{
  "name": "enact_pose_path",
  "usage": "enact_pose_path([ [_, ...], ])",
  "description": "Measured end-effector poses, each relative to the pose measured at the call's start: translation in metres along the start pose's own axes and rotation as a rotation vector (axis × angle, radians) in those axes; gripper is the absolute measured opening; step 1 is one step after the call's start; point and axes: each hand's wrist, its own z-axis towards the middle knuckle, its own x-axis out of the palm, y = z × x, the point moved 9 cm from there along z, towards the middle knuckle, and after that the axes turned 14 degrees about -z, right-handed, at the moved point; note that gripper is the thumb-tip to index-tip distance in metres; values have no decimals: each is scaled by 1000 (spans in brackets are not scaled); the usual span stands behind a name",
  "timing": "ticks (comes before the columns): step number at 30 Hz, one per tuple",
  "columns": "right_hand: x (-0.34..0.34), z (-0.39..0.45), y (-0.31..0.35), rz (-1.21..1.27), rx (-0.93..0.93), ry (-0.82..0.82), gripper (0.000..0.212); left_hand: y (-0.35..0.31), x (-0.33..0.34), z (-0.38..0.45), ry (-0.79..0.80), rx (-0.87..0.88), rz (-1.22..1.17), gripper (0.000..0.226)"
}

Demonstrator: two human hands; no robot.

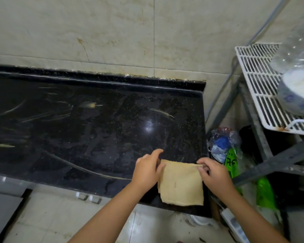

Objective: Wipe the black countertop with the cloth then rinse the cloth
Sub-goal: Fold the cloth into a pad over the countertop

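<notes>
A tan folded cloth (pixel 181 185) hangs in the air over the front right corner of the black countertop (pixel 95 123). My left hand (pixel 147 169) pinches its upper left corner, and my right hand (pixel 212 172) pinches its upper right corner, so the top edge is stretched between them. The speckled black counter shows wet smears and pale streaks across its left and middle parts.
A tiled wall (pixel 112 32) backs the counter. To the right stands a metal rack with a white wire shelf (pixel 260 88) holding a blue and white bowl (pixel 298 92). Plastic bags (pixel 223 144) and green packets (pixel 265 192) sit below. The tiled floor (pixel 60 216) lies in front.
</notes>
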Motion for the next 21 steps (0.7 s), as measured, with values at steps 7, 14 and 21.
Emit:
enact_pose_path([
  [7,87,-31,37,-517,-219,276,32,59,1,-20,-15,-95,337,53],
  [14,128,-63,40,-581,-104,493,55,105,-10,-27,113,-204,536,45],
  [21,101,-55,-13,-588,146,513,74,119,-11,10,190,-271,392,75],
])
